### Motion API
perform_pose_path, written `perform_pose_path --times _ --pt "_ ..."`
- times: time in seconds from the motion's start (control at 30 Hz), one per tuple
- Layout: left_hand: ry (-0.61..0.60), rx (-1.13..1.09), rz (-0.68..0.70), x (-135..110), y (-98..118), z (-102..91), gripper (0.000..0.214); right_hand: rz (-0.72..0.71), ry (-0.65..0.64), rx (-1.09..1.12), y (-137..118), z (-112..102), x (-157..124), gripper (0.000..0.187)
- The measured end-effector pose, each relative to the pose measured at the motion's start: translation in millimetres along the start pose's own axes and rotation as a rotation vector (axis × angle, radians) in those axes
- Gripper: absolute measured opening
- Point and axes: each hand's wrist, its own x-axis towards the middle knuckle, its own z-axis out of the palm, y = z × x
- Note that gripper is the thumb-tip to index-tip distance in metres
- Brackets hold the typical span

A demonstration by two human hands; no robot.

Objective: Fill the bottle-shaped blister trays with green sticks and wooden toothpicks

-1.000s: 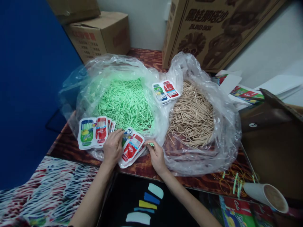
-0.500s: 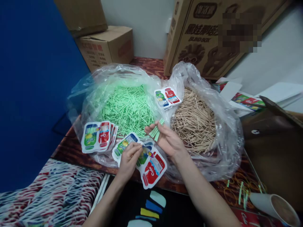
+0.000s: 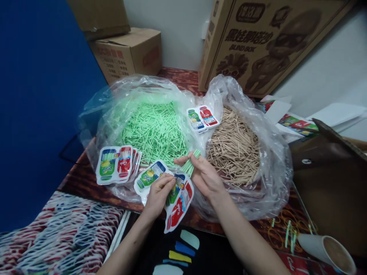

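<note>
My left hand (image 3: 158, 194) pinches a printed pouch (image 3: 177, 206) with red and green bottle pictures and holds it tilted above the table's front edge. My right hand (image 3: 204, 176) is closed on a small bundle of green sticks (image 3: 190, 163) just above the pouch's top. Behind my hands, a clear plastic bag of green sticks (image 3: 153, 128) lies open, and a second bag of tan sticks (image 3: 233, 147) lies to its right. More printed pouches lie under my left hand (image 3: 147, 177), and a stack of pouches (image 3: 116, 164) sits at the left.
Another pair of pouches (image 3: 202, 117) rests between the two bags. Cardboard boxes (image 3: 258, 38) stand at the back. A paper cup (image 3: 327, 246) and rubber bands (image 3: 286, 225) lie at the front right. A blue panel (image 3: 40, 95) stands to the left.
My left hand lifted one pouch off the pile and tilted it. My right hand rose from the table edge with a bundle of green sticks and brought it to the pouch's top.
</note>
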Motion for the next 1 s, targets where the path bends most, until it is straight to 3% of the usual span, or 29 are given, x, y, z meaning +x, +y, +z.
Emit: perform_pose_path --times 0.13,0.27,0.53,0.8,1.0 --pt "-0.024 0.005 -0.018 -1.1 1.1 -0.4 0.021 0.012 0.025 -0.055 1.4 0.3 -5.9 0.017" --pt "-0.051 -0.008 -0.064 -2.1 -3.4 0.4 0.02 -0.068 0.038 -0.044 -1.5 -0.5 -3.3 0.017" --pt "0.0 -0.143 -0.152 -3.4 -9.2 3.4 0.022 -0.043 0.029 -0.074 3.9 -0.4 -10.6 0.015" --pt "0.004 -0.045 -0.09 -3.7 10.7 5.7 0.018 -0.084 0.058 -0.068 2.5 0.1 -22.9 0.016" --pt "0.017 -0.033 -0.085 -6.6 9.5 6.7 0.023 -0.143 0.086 -0.047 9.5 1.2 -27.2 0.015"
